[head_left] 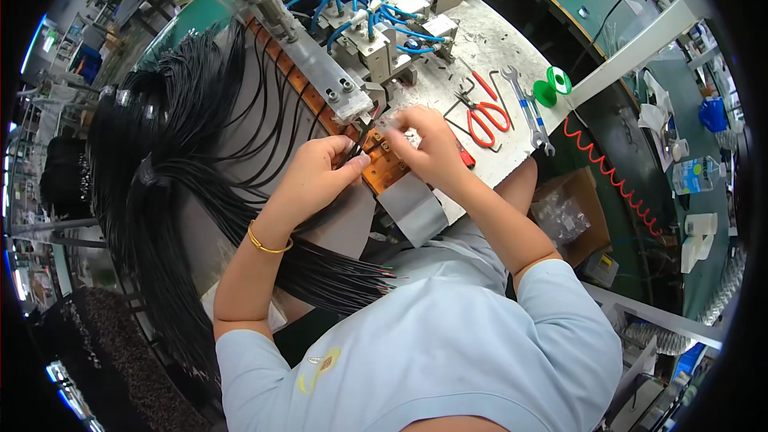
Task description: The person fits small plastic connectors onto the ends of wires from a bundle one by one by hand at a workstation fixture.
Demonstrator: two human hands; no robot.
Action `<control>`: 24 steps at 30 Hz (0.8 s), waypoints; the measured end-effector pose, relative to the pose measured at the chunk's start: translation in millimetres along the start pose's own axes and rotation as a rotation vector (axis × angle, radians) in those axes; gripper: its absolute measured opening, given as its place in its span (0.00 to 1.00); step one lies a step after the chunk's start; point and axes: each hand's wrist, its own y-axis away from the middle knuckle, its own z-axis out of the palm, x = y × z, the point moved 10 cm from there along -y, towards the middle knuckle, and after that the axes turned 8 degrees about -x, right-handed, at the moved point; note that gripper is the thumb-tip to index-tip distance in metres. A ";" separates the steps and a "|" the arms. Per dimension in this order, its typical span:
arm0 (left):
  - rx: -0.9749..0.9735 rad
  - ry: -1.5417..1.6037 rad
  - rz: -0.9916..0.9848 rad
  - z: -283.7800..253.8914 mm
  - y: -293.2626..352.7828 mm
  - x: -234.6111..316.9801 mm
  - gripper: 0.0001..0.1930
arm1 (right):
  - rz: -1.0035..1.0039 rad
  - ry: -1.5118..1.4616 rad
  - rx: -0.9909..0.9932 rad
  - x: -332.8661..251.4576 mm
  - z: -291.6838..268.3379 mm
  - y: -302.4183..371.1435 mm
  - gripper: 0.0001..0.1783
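Note:
My left hand (316, 176) is closed, thumb and fingers pinching a black cable (359, 142) near its end, over the orange-brown slotted rail (387, 168). My right hand (428, 142) is close beside it, with thumb and index finger pinched together under the metal press head (346, 100) of the machine. What sits between the right fingertips is too small to make out. A large bundle of black cables (172, 164) drapes over the grey surface to the left. Several of its strands run toward the rail, and a cut end of the bundle (344, 276) lies below my left forearm.
Blue air tubes (376, 4) crowd the machine's back. On the white worktop lie red-handled pliers (488, 123), wrenches (526, 108), a red-handled tool (484, 86) and a green spool (546, 94). A coiled red hose (616, 178) hangs at right, above a cardboard box (590, 212).

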 end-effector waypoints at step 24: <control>-0.085 0.229 0.011 7.3 1.2 7.2 0.08 | -0.040 -0.228 -0.229 -32.2 11.5 1.4 0.06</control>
